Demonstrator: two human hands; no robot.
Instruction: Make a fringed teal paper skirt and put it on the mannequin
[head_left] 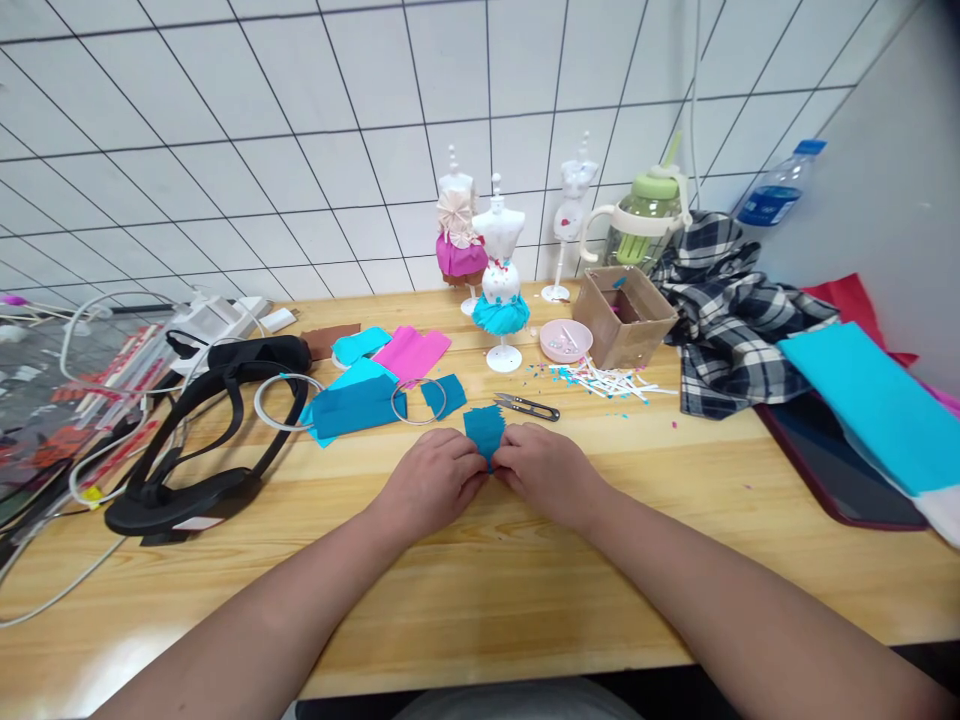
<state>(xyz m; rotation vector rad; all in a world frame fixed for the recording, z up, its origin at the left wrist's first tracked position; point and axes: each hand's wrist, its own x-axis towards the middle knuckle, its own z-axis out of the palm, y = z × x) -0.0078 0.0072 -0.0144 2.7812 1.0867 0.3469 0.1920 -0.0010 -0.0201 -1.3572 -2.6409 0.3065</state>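
together, the left hand (pixel 435 478) and the right hand (pixel 551 470) pinch the near end of a small dark teal piece (pixel 484 430) between thumbs and fingertips. it may be paper or cloth; i cannot tell which. the other fingers are curled in, so both hands are nearly closed, and they sit very near each other. the teal piece is in the middle of the wooden table (pixel 525 590), and its far edge looks ragged.

just past the right hand lie thread snips (pixel 526 406) with dark handles. their tips point toward the teal piece. to the left, a thin ring (pixel 393 402) lies over the end of a big dark teal sheet (pixel 349 405) and part of a teal scrap (pixel 450 396). near them is a bright pink sheet (pixel 412 352).

farther back stand three little white dress forms. the front one (pixel 501 235) wears a puffy blue skirt, the left one (pixel 460 250) has a pink skirt, and the right one (pixel 575 190) has a red spot. beside the front one sits a pink dish (pixel 562 354) with small bits in it. next to that is a brown cardboard box (pixel 622 340), with white strips (pixel 607 380) in a messy pile before it.
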